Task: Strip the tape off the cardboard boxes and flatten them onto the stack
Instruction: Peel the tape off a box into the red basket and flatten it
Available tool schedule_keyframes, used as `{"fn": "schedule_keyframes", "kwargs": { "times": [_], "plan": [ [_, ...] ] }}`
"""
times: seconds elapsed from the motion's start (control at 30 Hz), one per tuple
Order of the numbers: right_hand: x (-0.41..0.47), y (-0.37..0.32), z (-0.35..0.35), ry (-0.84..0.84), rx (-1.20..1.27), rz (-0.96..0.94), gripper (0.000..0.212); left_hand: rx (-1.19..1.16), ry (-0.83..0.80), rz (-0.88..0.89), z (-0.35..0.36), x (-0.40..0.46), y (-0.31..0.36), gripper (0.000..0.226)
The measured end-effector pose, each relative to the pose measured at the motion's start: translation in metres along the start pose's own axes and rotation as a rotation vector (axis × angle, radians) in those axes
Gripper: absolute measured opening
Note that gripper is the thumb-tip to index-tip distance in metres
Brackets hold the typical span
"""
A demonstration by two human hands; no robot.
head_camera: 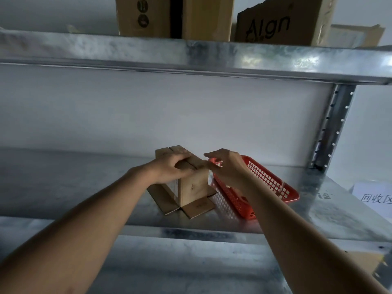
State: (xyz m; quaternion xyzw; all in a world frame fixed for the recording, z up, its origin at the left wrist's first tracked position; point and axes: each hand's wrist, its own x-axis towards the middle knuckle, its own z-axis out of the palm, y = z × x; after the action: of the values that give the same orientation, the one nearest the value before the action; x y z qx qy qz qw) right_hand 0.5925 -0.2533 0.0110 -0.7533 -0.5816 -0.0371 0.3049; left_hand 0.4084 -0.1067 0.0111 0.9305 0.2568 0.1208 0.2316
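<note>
A small cardboard box (192,183) stands upright on the metal shelf (84,187), its bottom flaps splayed flat on the shelf around its base. Its two top flaps are folded shut, with a seam running along the top between them.

The left hand (171,167) grips the box from its left side — the fingers curl over the top edge and lie across the near top flap, while the palm presses against the box's left face. The box sits directly under those fingers.

The right hand (226,166) is at the box's top right edge, fingers bent downward, their tips meeting at the corner of the top flap — pinching something there, though the blur makes it impossible to tell whether tape is between them.

Just to the right of the box, partly behind the right hand, lies a red plastic basket (273,183) with a grid wall. On the shelf above stand larger cardboard boxes (282,22). A white paper sign (375,196) rests at the far right.
</note>
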Motion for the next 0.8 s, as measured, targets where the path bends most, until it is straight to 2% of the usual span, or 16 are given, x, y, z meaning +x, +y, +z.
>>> {"fn": "schedule_keyframes", "kwargs": {
  "times": [0.07,0.17,0.27,0.33,0.47,0.57,0.63,0.7,0.8],
  "plan": [
    [0.001,-0.014,0.006,-0.114,0.033,-0.063,0.044,-0.049,-0.011,0.036,-0.006,-0.006,-0.004,0.060],
    [0.004,-0.023,0.010,-0.143,0.078,-0.096,0.048,-0.069,-0.032,0.097,-0.019,-0.016,-0.011,0.037],
    [0.004,-0.030,0.017,-0.107,0.057,-0.158,0.039,-0.048,0.012,0.112,-0.023,-0.022,-0.026,0.055],
    [0.001,-0.034,0.022,-0.070,0.065,-0.174,0.035,-0.013,0.081,0.156,-0.021,-0.027,-0.034,0.056],
    [-0.010,-0.041,0.030,0.009,0.188,-0.084,0.045,0.058,0.243,0.251,-0.017,-0.033,-0.045,0.067],
    [-0.017,-0.044,0.037,0.106,0.110,-0.162,0.047,0.089,0.361,0.286,-0.017,-0.033,-0.052,0.072],
    [-0.019,-0.046,0.038,0.189,0.077,-0.107,0.045,0.120,0.375,0.295,-0.017,-0.034,-0.055,0.082],
    [-0.016,-0.047,0.042,0.278,0.042,0.003,0.028,0.195,0.394,0.332,-0.016,-0.038,-0.061,0.094],
    [-0.010,-0.051,0.045,0.306,-0.018,0.211,0.020,0.290,0.475,0.391,-0.016,-0.044,-0.073,0.103]
  ]
}}
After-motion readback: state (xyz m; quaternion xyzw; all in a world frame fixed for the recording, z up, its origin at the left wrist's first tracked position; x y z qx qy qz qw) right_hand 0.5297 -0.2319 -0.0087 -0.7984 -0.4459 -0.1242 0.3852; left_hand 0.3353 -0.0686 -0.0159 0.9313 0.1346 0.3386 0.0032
